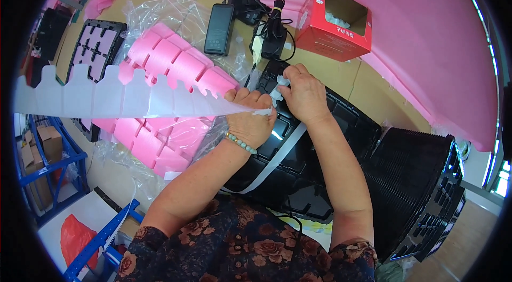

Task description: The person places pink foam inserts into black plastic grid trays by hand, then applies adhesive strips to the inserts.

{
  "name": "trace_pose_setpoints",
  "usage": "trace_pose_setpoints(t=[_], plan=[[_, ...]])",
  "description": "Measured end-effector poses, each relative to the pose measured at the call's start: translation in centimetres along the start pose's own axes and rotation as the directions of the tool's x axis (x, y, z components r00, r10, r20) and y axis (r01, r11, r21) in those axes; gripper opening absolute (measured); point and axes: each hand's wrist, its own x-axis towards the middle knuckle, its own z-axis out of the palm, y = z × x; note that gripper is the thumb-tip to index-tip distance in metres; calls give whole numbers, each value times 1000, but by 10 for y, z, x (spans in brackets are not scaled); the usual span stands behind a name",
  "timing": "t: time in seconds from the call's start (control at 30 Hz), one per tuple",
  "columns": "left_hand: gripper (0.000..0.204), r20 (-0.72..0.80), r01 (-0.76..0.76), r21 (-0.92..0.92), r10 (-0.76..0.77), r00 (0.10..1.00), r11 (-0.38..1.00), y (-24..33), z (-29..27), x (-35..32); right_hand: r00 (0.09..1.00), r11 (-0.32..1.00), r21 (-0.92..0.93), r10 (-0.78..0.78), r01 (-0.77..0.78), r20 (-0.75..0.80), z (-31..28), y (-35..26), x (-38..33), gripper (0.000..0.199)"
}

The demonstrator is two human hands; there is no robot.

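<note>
A long translucent white plastic strip with a notched upper edge (117,98) stretches leftward from my left hand (249,122), which is closed on its narrow end. A beaded bracelet circles that wrist. My right hand (305,95) is closed, with a small crumpled white piece (279,89) at its thumb and fingers; whether this piece joins the strip I cannot tell. Both hands are over black plastic trays (298,164) lying in front of me. A flat white band (277,159) crosses these trays and passes beneath my hands.
Pink moulded sheets (173,58) in clear plastic film lie to the left. A black handheld device (218,29), coiled cables (274,26) and an open red box (335,23) are behind. More black trays (408,175) are stacked right. Blue racking (58,159) stands left.
</note>
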Motion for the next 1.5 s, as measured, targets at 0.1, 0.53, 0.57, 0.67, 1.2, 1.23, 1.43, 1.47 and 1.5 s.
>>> trace_pose_setpoints(t=[0.1, 0.53, 0.57, 0.67, 1.2, 1.23, 1.43, 1.47, 1.5], plan=[[14, 16, 13, -9, -13, 1000, 1000, -1, -1, 1, 993, 995, -24, 97, -96, 70, -3, -9, 4, 27], [12, 101, 45, -30, -42, 994, 999, -5, 0, 2, 979, 987, -11, 163, -162, 120, -6, -2, 11, 35], [12, 102, 48, -29, -44, 994, 998, -5, -1, 2, 977, 987, -29, 163, -160, 141, -6, -4, 11, 37], [12, 124, 35, -21, -32, 992, 999, -5, -4, 4, 966, 981, -41, 195, -191, 169, -8, -6, 12, 37], [15, 78, 35, -159, -22, 997, 987, -11, -34, -19, 981, 848, 500, 194, -175, 14, -42, -10, -56, 13], [16, 48, 19, -208, -9, 999, 978, -10, -40, -21, 978, 810, 553, 204, -196, 47, -47, -12, -64, 12], [18, 20, -16, -294, 23, 1000, 956, -13, -71, -31, 978, 665, 717, 156, -210, 141, -53, 3, -51, 30], [17, 19, -23, -299, 30, 999, 954, -12, -77, -32, 965, 704, 668, 250, -240, 83, -42, 6, -42, 28], [17, 16, -25, -301, 32, 999, 953, -12, -81, -33, 943, 736, 618, 333, -274, 22, -30, 6, -33, 26]])
